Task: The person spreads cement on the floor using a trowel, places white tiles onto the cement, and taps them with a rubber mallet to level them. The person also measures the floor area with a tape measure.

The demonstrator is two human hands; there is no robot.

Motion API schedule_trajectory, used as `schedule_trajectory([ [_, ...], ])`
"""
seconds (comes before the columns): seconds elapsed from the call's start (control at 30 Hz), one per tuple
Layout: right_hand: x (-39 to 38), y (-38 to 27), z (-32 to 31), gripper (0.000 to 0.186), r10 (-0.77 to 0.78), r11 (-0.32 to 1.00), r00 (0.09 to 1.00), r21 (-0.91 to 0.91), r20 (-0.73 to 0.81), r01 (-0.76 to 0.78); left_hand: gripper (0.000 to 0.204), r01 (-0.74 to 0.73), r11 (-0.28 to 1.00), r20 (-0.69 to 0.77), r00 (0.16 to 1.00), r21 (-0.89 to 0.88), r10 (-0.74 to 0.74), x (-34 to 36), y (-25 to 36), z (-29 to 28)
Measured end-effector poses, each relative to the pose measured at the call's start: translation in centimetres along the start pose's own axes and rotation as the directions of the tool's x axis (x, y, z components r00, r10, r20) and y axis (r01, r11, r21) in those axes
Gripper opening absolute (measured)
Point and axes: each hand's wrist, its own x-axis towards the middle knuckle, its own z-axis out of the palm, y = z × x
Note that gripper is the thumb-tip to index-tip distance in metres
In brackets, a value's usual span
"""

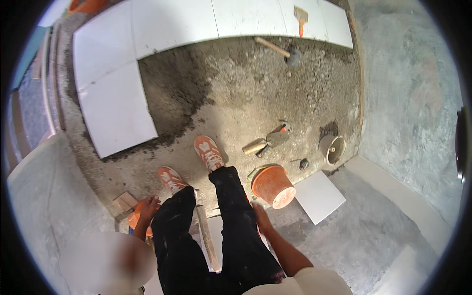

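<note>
My left hand [149, 206] is beside my left knee, fingers curled in with nothing visible in them. It hangs just above an orange object [139, 222], and a blurred oval covers part of that arm. Against the outer side of my right leg rests my right hand [261, 217], its fingers partly hidden by the leg. Near it an orange bucket [271, 183] lies tipped, its base toward me. A white square tile [320, 197] is beside the bucket. Between my legs runs a long narrow bar [206, 236], with a white surface [215, 231] under it.
Large white tiles [115, 115] lie along the far and left sides of rough mortar ground [236, 93]. A brush [301, 20] rests on them, with a mallet [275, 47] nearby. A trowel [275, 139] and a pale bucket [333, 149] are at right. Walls flank both sides.
</note>
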Motion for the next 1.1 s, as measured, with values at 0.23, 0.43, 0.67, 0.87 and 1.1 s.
schedule_trajectory([
  [0.23, -20.3, 3.1, -9.3, 0.054, 0.209, 0.935, 0.909, 0.199, 0.361, -0.295, 0.044, 0.046, 0.999, -0.106, 0.993, -0.018, -0.048, -20.7, 7.5, -5.9],
  [0.43, -14.6, 1.9, -14.9, 0.048, -0.033, 0.976, 0.893, 0.207, 0.449, -0.067, 0.046, 0.25, 0.965, -0.025, 0.967, -0.077, -0.253, -34.4, 13.7, -1.5],
  [0.67, -25.7, -11.1, -20.5, 0.029, -0.176, 0.984, 0.984, -0.007, -0.009, 0.175, 0.062, 0.096, 0.847, 0.272, 0.96, -0.523, 0.059, -35.1, 16.1, 8.1],
  [0.87, -24.0, -17.6, -22.7, 0.029, -0.202, 0.978, 0.978, -0.044, 0.046, 0.204, 0.066, 0.03, 0.742, 0.282, 0.935, -0.67, 0.217, -34.6, 34.4, 12.2],
  [1.1, -18.9, -31.3, -25.3, 0.03, -0.246, 0.947, 0.961, -0.182, 0.125, 0.265, 0.072, 0.02, 0.828, 0.283, 0.944, -0.561, 0.169, -31.7, 43.9, 13.6],
])
